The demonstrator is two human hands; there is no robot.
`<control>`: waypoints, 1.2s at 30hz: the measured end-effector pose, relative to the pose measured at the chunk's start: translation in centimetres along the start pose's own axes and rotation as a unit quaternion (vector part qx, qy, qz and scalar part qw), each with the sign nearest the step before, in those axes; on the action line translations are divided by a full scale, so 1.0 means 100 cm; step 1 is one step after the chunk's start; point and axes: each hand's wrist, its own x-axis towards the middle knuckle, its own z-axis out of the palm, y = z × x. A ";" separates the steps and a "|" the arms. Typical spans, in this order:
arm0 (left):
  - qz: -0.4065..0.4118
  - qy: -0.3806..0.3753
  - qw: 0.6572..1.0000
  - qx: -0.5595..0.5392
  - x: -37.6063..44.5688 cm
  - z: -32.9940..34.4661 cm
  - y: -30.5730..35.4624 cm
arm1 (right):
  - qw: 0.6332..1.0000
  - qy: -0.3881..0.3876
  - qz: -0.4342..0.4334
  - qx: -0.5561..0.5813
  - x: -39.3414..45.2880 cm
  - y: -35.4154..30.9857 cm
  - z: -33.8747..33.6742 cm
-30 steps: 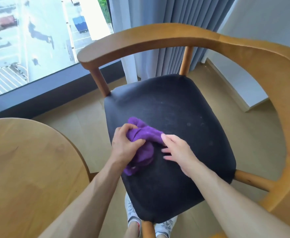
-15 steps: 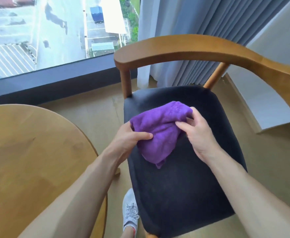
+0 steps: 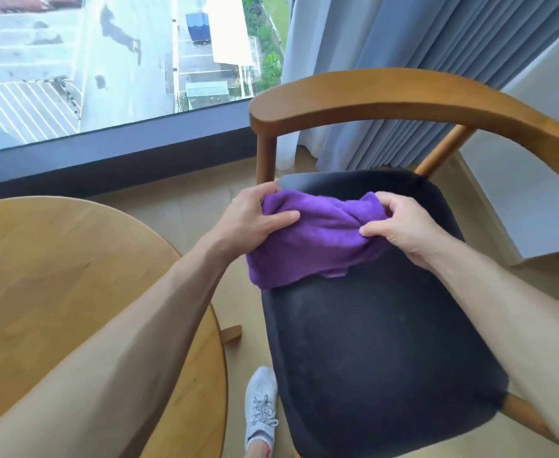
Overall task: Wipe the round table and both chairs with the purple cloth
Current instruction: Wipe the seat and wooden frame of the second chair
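Nearest you, your grey sneaker (image 3: 261, 404) stands on the pale wood floor (image 3: 185, 219) between the round wooden worktop (image 3: 56, 276) on your left and the chair at your right. The chair's black seat cushion (image 3: 380, 352) fills the lower right of the view, its surface faintly dusty. Both your forearms reach out over it. Your left hand (image 3: 255, 219) takes the purple cloth (image 3: 314, 239) at its left end, thumb laid flat across the top and fingers curled under the far edge, so that grip is closed on the fabric. Your right hand (image 3: 400, 226) takes the right end, thumb and bent fingers pinching a bunched fold. The cloth is stretched between your two hands above the back half of the seat, and its lower edge hangs down toward the cushion; you cannot tell whether it touches. Beyond your hands, the chair's curved wooden backrest (image 3: 387, 90) arcs from the left post round to the right. Behind it hang grey-blue curtains (image 3: 387, 44), and to the left the window (image 3: 89, 61) looks down on pavement far below.
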 end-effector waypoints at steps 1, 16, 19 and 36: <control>0.021 -0.005 0.999 0.030 0.004 -0.003 0.003 | 0.999 0.010 0.006 -0.048 0.005 -0.003 0.003; 0.037 -0.087 0.880 0.465 0.038 -0.074 -0.003 | 0.890 0.145 -0.155 -0.404 0.031 -0.058 0.048; 0.029 0.099 0.914 0.393 0.047 -0.079 -0.006 | 0.927 0.176 -0.063 -0.325 0.036 -0.063 0.073; -0.098 0.253 0.873 -0.405 0.139 0.021 -0.038 | 0.921 0.118 -0.027 0.370 0.103 -0.100 0.153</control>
